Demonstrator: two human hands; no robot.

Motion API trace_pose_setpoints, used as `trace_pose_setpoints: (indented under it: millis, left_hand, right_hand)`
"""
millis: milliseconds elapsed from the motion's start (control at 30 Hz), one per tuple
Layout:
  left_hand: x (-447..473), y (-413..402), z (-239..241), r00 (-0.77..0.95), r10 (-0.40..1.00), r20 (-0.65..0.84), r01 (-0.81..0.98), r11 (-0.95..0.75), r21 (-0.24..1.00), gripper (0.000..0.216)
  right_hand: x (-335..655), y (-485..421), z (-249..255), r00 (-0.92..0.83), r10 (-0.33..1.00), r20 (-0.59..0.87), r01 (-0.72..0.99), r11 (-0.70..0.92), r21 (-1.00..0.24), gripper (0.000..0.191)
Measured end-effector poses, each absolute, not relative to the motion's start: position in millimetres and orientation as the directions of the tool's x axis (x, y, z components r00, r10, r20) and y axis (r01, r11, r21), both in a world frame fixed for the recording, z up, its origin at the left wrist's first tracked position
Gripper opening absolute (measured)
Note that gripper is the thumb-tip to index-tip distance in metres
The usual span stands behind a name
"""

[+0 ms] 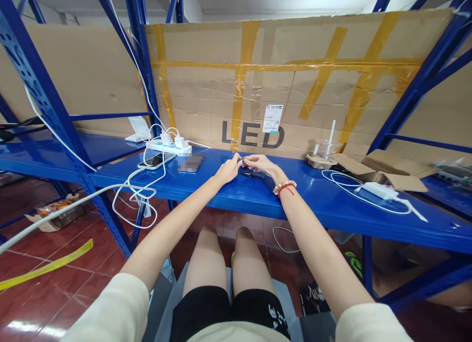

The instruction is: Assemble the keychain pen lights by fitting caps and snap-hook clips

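Observation:
Both hands meet over the far middle of the blue shelf (206,185). My left hand (229,169) is closed, its thumb and fingers pinched on one side of a small object (242,162) with dark, shiny and red parts. From the other side my right hand (261,164) pinches at the same object. Fingers cover most of it, so its kind does not show. Just below the fingertips a small black item (248,174) lies on the shelf. A beaded bracelet and a red string circle my right wrist.
Left of my hands are a white power strip (164,146) with plugs, a phone (157,161) and tangled white cables. Rightward stand a plastic cup (326,149) with a straw, an opened cardboard box (383,166) and a white adapter (381,190). A tall cardboard sheet (206,96) closes the back.

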State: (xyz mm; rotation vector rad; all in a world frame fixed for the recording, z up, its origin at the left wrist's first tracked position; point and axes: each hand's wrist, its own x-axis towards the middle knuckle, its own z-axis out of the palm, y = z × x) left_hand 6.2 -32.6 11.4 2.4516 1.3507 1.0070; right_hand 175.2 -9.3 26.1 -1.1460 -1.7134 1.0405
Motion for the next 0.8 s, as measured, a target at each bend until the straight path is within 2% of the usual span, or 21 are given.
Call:
trace_pose_setpoints:
  millis: [300, 533, 800]
  left_hand:
    - [7.3, -34.6, 13.4, 0.369, 0.799, 0.474, 0.731, -0.565, 0.383, 0.022]
    - [7.5, -31.8, 11.7, 0.343, 0.809, 0.478, 0.756, -0.539, 0.37, 0.02]
    - [8.2, -33.2, 12.7, 0.338, 0.81, 0.479, 0.728, -0.548, 0.413, 0.026]
  right_hand:
    - [173.8, -16.1, 31.0, -0.307, 0.942, 0.132, 0.294, 0.226, -0.929, 0.034]
    - [170.7, -20.4, 33.5, -0.28, 0.957, 0.077, 0.222, 0.143, -0.965, 0.023]
    - [170.3, -18.6, 34.3, -0.295, 0.953, 0.07, 0.187, 0.129, -0.974, 0.021]
